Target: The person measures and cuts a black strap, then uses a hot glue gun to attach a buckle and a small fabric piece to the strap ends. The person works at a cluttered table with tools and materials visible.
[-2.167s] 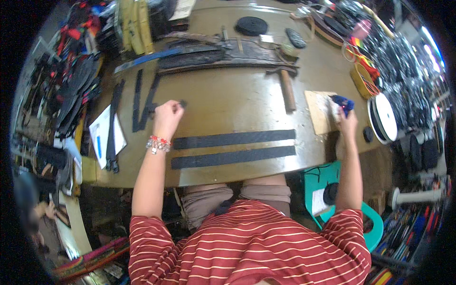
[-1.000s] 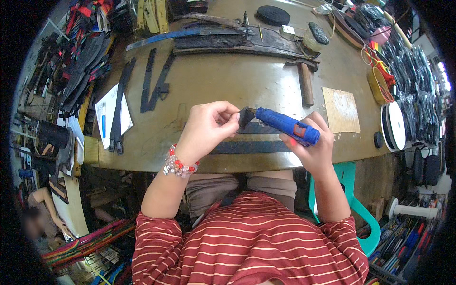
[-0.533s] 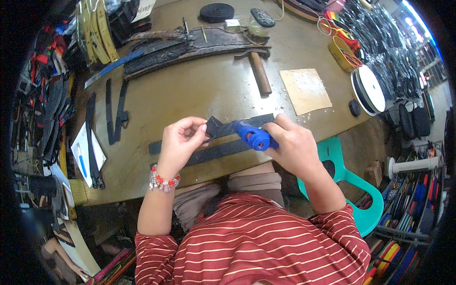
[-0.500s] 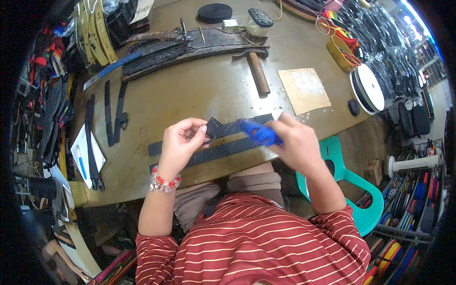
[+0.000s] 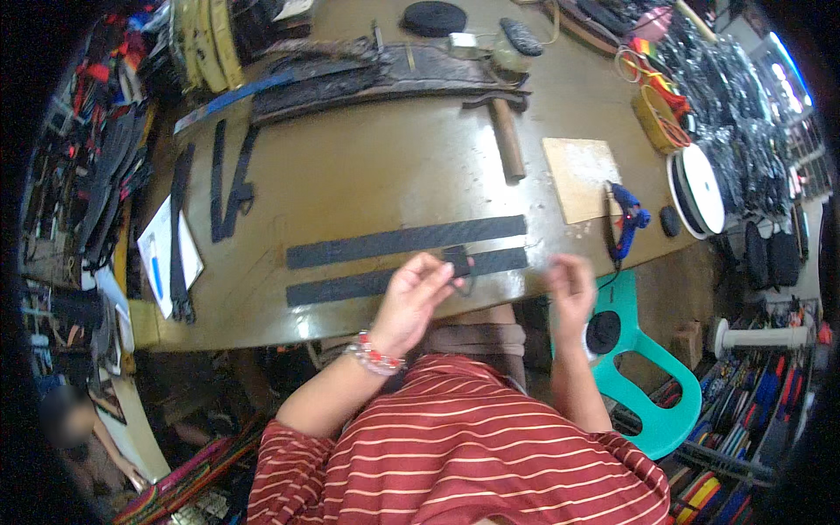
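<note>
The left hand (image 5: 411, 297) pinches a small black piece (image 5: 457, 262) over the near strip (image 5: 394, 278) on the surface (image 5: 376, 175), steadying it, while the right hand (image 5: 570, 284) hovers spread and empty.

Lighting: even, fairly bright, from above; daylight enters at 1 to 2 o'clock, where the stock racks wash pale. Glare: a soft sheen on the bench (image 5: 394, 184) around 11 o'clock of centre and a brighter patch near its front edge at 7 o'clock. Shadows: short and soft under my left hand (image 5: 411, 297); deep shade below the bench from 7 to 9 o'clock. Blur: my right hand (image 5: 570, 284) smeared by motion, its fingers indistinct; my left sharper. Distortion: strong fisheye, the bench edges bowing, a black round border at all corners. Focus: centre crisp; rim detail at 3 and 9 o'clock soft and crowded. Colour: warm, slightly green cast on the bench.
</note>
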Available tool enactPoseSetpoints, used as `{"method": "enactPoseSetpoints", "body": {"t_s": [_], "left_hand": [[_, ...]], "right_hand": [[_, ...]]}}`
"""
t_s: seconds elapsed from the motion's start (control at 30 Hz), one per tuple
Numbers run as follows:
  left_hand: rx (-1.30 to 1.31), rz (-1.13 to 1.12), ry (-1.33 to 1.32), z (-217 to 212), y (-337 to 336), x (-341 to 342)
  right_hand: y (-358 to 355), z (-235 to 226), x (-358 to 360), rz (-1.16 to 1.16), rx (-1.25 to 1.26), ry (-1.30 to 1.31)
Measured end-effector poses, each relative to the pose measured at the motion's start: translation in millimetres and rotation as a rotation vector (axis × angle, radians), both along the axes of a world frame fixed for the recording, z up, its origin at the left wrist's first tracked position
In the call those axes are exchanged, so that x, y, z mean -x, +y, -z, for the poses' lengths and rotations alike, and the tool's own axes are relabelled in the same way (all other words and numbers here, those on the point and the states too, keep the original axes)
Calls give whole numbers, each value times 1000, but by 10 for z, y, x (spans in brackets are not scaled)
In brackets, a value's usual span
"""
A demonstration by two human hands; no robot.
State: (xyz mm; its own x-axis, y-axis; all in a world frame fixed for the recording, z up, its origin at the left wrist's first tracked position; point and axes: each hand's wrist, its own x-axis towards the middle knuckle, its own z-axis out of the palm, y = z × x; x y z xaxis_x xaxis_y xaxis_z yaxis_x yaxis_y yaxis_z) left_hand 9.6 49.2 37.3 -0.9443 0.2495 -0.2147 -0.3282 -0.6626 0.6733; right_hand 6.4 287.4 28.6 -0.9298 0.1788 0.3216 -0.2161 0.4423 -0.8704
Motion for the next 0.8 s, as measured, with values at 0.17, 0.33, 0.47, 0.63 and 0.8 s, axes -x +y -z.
{"method": "enactPoseSetpoints", "body": {"t_s": [0.17,0.33,0.47,0.63,0.8], "left_hand": [[-59,-170,123,198,11,-388],[282,-500,333,164,-420,-634],[845,-527,569,26,-952,-535],[1454,-183,833,117,-1259,-300],[1428,-150,890,225,-1222,-194]], "right_hand": [[-1090,-103,-263,-435,906,-570],[-1540,-165,-220,-710,1168,-1107],[-1641,-74,-62,-537,-128,-23],[-1626,169,68,-523,-355,202],[-1614,256,45,-520,-362,221]]}}
